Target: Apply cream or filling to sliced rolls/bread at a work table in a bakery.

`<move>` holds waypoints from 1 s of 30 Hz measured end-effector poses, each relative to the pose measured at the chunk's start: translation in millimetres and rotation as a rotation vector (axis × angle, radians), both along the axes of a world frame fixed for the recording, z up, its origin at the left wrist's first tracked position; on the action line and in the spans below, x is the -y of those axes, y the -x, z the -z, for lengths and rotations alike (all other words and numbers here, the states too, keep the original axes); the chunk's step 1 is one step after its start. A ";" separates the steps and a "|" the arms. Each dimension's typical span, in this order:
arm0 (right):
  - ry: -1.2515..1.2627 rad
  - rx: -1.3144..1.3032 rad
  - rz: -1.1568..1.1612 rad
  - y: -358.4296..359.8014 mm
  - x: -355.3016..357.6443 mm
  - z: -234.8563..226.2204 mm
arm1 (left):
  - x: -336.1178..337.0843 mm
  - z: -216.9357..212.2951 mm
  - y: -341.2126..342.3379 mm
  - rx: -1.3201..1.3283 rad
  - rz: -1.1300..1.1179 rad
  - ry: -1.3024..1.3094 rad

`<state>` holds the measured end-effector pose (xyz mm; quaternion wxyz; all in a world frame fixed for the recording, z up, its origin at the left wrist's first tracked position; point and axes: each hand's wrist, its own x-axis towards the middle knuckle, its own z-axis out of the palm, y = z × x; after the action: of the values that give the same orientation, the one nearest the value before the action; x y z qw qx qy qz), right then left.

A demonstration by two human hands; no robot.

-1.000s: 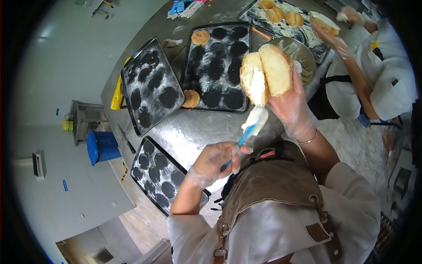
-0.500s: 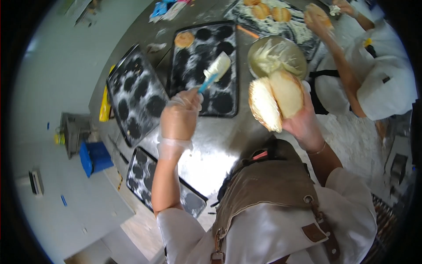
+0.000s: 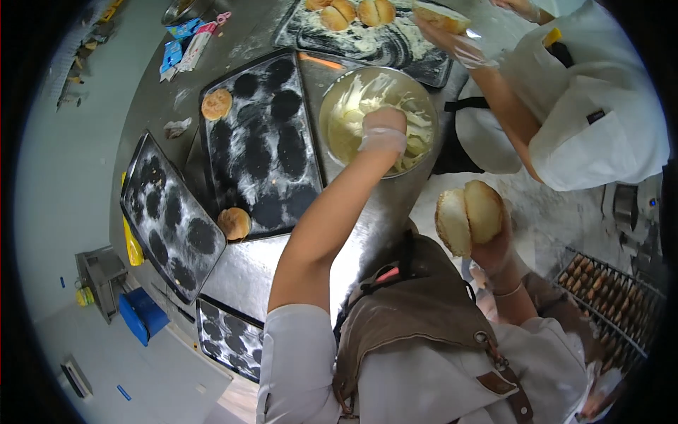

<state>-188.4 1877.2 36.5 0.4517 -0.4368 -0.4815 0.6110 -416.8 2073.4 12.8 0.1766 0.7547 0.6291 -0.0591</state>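
One bun (image 3: pixel 483 212) in right hand (image 3: pixel 497 244), left hand (image 3: pixel 385 124) at bowl (image 3: pixel 335 138)

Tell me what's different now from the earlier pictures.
The left hand has moved from beside the split bun, over a tray, and rightward into the bowl of cream. The blue-handled spatula it held is hidden now, so I cannot tell whether it was let go. The bun has moved from overlapping the bowl in view to clear of it, nearer the body. The right hand still holds it.
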 end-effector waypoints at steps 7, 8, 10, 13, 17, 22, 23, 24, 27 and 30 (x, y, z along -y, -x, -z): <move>0.590 -0.982 0.151 -2.7 -34.1 -6.0 | 13.0 7.3 35.3 0.314 -0.049 0.073; 0.611 -0.994 0.168 -1.1 -37.1 -6.5 | 17.0 12.6 51.2 0.522 -0.069 0.081; 0.642 -1.022 0.162 -1.7 -46.1 -8.7 | 36.1 -26.5 56.0 0.685 -0.152 0.157; -0.027 -0.473 0.003 18.3 -57.3 -12.4 | 92.1 -88.2 71.3 0.914 -0.193 0.014; 0.282 -0.915 -0.078 59.0 -64.3 -60.8 | 154.0 -130.3 53.9 0.603 -0.008 -0.459; 0.456 -1.218 -0.269 82.5 -64.8 -65.9 | 215.0 -146.8 17.2 -0.037 0.133 -0.629; 0.432 -1.146 -0.195 86.7 -62.4 -69.6 | 226.0 -154.9 19.8 -0.039 0.133 -0.632; 0.408 -1.074 -0.122 89.8 -59.9 -71.6 | 235.7 -166.4 25.8 -0.028 0.195 -0.578; 0.380 -0.925 -0.099 85.8 -49.7 -71.7 | 247.0 -192.0 40.7 0.099 0.130 -0.415; 0.380 -0.968 -0.158 88.6 -37.6 -77.5 | 233.2 -192.0 64.9 0.103 0.180 -0.375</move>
<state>-276.9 1914.8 114.0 0.4879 -0.1409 -0.1297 0.8516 -481.7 1840.2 204.8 0.0590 0.8296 0.5492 0.0818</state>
